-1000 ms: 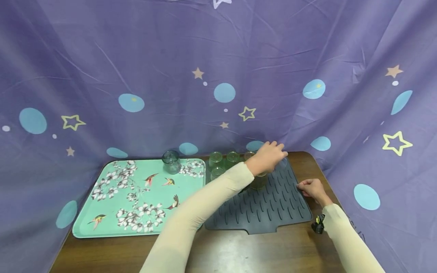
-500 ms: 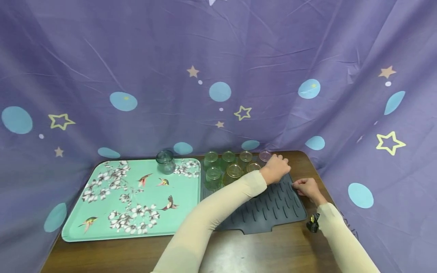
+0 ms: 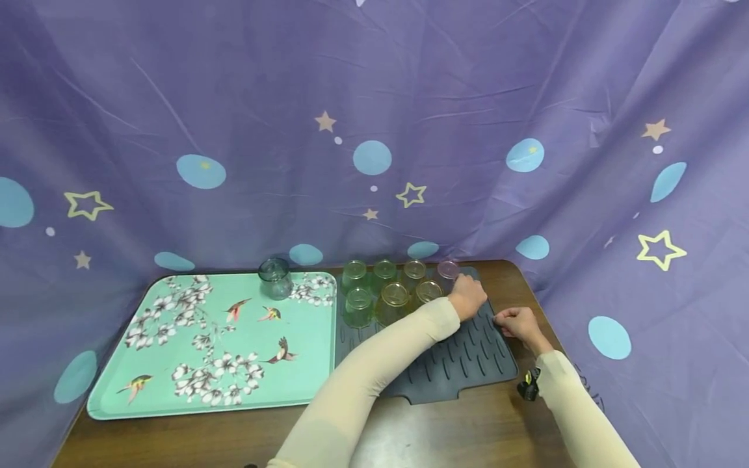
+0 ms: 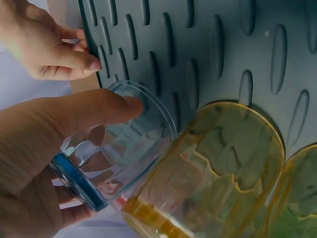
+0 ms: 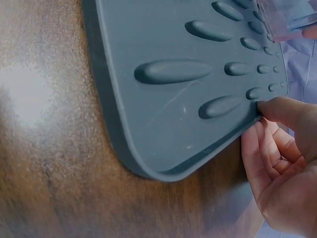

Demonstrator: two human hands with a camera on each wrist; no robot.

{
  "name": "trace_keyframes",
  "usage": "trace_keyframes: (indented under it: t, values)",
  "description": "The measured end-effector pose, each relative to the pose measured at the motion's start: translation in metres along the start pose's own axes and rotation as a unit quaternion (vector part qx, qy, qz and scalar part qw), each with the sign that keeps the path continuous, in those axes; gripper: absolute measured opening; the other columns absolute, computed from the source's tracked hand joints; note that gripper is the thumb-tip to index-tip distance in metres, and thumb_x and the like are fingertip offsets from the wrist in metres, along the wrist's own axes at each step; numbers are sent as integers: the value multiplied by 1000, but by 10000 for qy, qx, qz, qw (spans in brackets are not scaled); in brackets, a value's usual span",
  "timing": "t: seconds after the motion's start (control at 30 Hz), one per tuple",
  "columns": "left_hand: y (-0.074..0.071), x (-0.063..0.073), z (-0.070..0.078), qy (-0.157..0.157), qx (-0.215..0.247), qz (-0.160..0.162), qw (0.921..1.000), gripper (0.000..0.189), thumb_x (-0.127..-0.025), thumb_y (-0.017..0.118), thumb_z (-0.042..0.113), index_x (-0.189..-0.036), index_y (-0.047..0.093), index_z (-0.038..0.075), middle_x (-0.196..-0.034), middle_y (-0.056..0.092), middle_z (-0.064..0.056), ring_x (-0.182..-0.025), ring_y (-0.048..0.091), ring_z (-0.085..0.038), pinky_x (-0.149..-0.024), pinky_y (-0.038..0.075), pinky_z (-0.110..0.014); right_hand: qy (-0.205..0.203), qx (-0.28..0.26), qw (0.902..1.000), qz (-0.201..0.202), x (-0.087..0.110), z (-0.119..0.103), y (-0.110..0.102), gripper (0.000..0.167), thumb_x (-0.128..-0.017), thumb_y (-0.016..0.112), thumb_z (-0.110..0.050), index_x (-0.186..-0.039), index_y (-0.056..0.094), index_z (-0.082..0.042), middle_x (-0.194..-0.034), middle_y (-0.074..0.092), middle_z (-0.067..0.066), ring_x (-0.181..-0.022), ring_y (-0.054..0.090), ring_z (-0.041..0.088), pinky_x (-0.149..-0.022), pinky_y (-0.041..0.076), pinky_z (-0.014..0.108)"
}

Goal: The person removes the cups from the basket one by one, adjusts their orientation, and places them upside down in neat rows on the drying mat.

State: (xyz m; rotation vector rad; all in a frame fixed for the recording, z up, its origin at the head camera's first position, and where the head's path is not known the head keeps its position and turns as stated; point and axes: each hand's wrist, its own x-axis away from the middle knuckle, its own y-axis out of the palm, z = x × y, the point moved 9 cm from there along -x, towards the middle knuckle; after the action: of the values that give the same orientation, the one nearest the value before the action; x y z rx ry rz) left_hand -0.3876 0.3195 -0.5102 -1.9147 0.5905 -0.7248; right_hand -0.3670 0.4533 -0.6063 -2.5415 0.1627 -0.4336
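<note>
My left hand [image 3: 468,297] grips a clear drinking glass with a blue base [image 4: 81,181]; thumb on its side, fingers round the base. The glass is tilted, its rim close over the dark grey ridged drying mat [image 3: 468,364]. Beside it an amber glass [image 4: 233,153] stands upside down; in the head view the hand hides the held glass. At the mat's right edge my right hand [image 5: 287,153] pinches the rim between thumb and fingers. Other upturned glasses stand in rows on the mat: green [image 3: 358,305], amber [image 3: 394,296] and pink [image 3: 448,270].
A mint-green tray [image 3: 234,338] with birds and blossoms lies to the left of the mat. On its back right corner stands a dark teal glass [image 3: 275,279]. Both rest on a wooden table [image 3: 456,429], and a purple curtain [image 3: 281,214] hangs behind.
My left hand has moved right and towards me over the mat, uncovering the amber and pink glasses. My right hand keeps its pinch on the mat's edge. The head view has shifted slightly.
</note>
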Motion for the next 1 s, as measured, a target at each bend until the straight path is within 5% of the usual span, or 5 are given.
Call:
trace_keyframes:
  t: [0.5, 1.0]
  values:
    - [12, -4, 4, -22, -222, -76, 9997, 36, -107, 46, 29, -139, 61, 36, -139, 53, 8, -124, 50, -14, -100, 44, -35, 36, -269, 9996, 3, -1, 2, 0, 19, -92, 68, -5, -95, 70, 13, -70, 64, -7, -62, 60, 5, -58, 57, 19]
    - [24, -8, 10, 328, -327, -33, 9989, 37, -109, 45, 31, -144, 54, 39, -152, 44, 7, -141, 40, -15, -115, 39, -36, 96, -52, 9999, -42, 0, 4, 1, 21, -94, 68, -8, -96, 70, 13, -72, 65, -5, -63, 61, 7, -58, 56, 20]
